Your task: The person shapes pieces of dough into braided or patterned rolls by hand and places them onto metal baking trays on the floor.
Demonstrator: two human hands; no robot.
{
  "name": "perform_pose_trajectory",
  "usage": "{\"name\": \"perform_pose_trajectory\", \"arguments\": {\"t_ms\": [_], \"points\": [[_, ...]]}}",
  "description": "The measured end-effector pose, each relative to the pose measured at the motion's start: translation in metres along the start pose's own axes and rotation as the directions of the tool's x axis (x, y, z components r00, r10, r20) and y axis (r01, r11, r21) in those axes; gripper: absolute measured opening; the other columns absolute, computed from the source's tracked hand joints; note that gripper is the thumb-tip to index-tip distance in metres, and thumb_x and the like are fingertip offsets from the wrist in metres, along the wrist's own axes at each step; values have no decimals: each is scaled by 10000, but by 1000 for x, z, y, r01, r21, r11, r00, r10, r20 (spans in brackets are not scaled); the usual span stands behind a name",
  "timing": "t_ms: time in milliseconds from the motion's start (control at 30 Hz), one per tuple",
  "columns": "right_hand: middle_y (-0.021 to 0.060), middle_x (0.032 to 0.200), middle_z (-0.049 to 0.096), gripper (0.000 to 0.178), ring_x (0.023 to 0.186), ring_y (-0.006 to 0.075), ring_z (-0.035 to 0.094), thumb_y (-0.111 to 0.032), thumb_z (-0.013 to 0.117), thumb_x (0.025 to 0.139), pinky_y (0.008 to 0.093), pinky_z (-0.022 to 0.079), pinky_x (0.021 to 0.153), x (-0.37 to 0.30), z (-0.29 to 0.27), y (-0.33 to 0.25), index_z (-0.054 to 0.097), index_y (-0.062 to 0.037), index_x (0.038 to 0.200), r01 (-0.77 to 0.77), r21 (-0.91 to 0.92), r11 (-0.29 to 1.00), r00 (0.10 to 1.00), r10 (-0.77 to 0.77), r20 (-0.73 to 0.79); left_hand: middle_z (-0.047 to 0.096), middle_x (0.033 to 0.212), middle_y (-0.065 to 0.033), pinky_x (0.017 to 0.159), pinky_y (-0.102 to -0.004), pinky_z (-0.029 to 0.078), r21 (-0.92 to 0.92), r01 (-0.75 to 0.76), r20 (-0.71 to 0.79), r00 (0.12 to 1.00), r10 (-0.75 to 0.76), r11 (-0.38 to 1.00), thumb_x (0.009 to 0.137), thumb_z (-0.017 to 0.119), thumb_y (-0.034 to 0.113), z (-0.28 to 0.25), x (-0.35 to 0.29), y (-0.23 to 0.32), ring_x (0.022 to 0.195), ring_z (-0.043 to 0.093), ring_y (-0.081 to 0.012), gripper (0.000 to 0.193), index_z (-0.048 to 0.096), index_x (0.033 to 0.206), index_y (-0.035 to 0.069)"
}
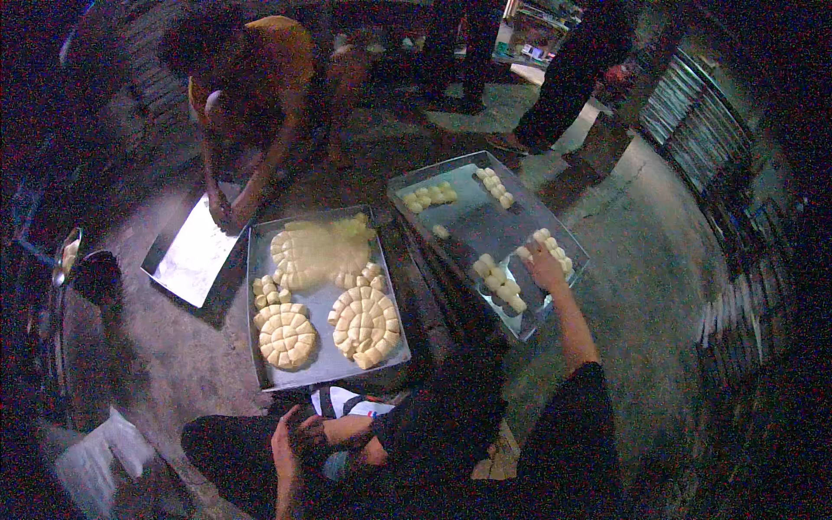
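Note:
My right hand (544,270) reaches into the right metal tray (464,230). Its fingers are bent down around a pale dough ball at the end of a row (559,253); the fingertips are partly hidden. Another short cluster of dough balls (498,284) lies just left of it in the same tray. Low in the picture, close to my crossed legs, my left hand (293,438) is dim, with fingers loosely apart and nothing visible in it. In front of it stands a second metal tray (325,305) with rounds of dough cut into many pieces (366,325).
At far left a person (251,95) leans over a smaller tray (195,251) with a white, floury-looking surface. More dough balls lie at the far side of the right tray. Someone's legs (568,82) stand behind it. A pale bag or sheet (104,459) lies at lower left.

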State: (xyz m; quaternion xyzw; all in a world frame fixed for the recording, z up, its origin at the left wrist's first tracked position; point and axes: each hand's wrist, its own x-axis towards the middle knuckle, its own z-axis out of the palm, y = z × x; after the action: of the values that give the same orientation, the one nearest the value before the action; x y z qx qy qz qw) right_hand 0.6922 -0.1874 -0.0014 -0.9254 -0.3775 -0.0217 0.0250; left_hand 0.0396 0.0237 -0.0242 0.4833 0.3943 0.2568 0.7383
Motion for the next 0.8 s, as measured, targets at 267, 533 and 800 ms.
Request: {"name": "perform_pose_trajectory", "arguments": {"t_ms": [267, 533, 800], "points": [[205, 1464, 374, 683, 1256, 435, 467, -556, 383, 970, 550, 426, 993, -1, -4, -35, 195, -215, 1531, -57, -227, 972, 993, 79, 91, 661, 1127, -215, 793, -357, 554, 21, 55, -70, 996, -53, 998, 1018, 368, 462, 10, -4, 26, 923, 680, -267, 551, 474, 1354, 38], [216, 1289, 532, 564, 1133, 408, 555, -417, 546, 941, 493, 482, 900, -42, -36, -127, 423, -128, 1408, 108, 69, 992, 994, -108, 2, 659, 1119, -218, 804, -360, 550, -57, 32, -45, 998, -34, 998, 1001, 397, 497, 3, 0, 1, 922, 680, -277, 590, 469, 1357, 32], [208, 1178, 625, 359, 1107, 363, 584, -199, 615, 885, 438, 445, 953, 22, -8, -136, 613, -23, 1198, 241, 419, 876, 969, -196, -147, 652, 1141, -214, 809, -362, 543, 51, -63, 69, 996, 59, 997, 994, 419, 524, 10, 2, -5, 956, 676, -280, 618, 453, 1367, 32]]}}
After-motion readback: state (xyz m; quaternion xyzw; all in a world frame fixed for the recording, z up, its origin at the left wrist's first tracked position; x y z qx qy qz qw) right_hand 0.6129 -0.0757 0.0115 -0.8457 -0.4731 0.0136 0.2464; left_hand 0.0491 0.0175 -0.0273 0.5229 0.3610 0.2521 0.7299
